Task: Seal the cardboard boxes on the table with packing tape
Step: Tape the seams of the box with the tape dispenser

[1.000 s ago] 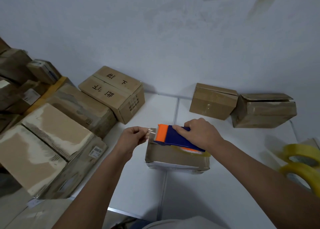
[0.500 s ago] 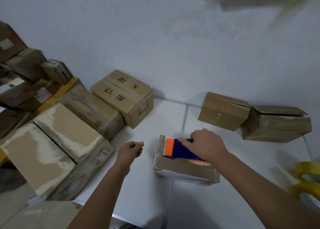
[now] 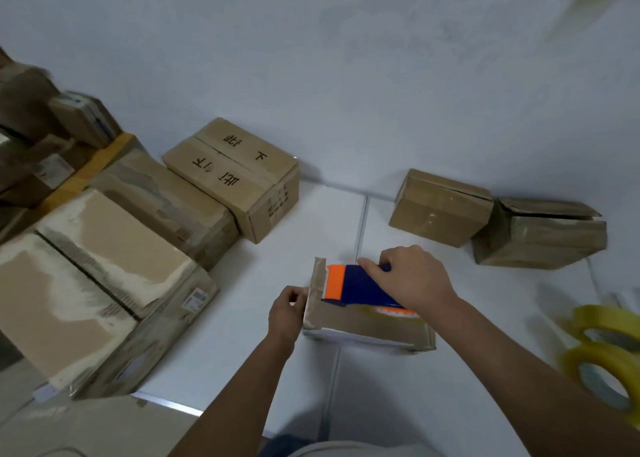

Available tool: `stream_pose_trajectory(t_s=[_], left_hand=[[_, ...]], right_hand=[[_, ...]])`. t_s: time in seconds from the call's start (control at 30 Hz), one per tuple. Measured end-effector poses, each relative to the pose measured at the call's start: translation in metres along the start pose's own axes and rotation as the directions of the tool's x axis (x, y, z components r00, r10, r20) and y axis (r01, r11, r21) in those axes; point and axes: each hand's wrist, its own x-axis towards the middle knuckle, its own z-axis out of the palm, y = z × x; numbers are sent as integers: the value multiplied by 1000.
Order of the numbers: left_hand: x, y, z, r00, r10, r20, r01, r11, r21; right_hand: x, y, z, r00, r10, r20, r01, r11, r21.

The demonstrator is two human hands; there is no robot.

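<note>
Brown cardboard box (image 3: pixel 360 321), small and flat, near the front middle of the white table (image 3: pixel 242 335), across the seam between two tabletop panels. On its top, a blue and orange plastic tape dispenser (image 3: pixel 353 287), orange end toward the box's left edge. Right hand (image 3: pixel 410 276) curled over the dispenser's blue body, gripping it from above. Left hand (image 3: pixel 287 313) at the box's left end, fingers bent against the strip of clear tape folded over that edge; pinching or merely pressing, impossible to tell. Along the table's back edge, against the pale wall: a long cardboard box with black printed characters (image 3: pixel 235 176) at left, a small closed brown box (image 3: pixel 440 209) to the right of the seam, and just beside it a worn brown box with a loose top flap (image 3: pixel 540 235). Off the table's left side, a stack of larger, scuffed cardboard cartons (image 3: pixel 97 269). At the far right edge, two rolls of yellowish clear packing tape (image 3: pixel 602 359), one overlapping the other, blurred.
</note>
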Motion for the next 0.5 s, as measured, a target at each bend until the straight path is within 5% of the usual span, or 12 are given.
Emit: stream_pose_trajectory(t_s=[0.23,0.37,0.5], left_hand=[[10,-9,-19,976,-140,165,101,969,225],[-3,2,-30,987,46,155,-74,982,175],[-35,15,-20,934,109,339,-175,970,168]], right_hand=[[2,-1,0,1000,8,4,-9,1000,14],[2,0,2,1000,11,6,-11,1000,23],[5,-1,2,1000,4,1,-4,1000,25]])
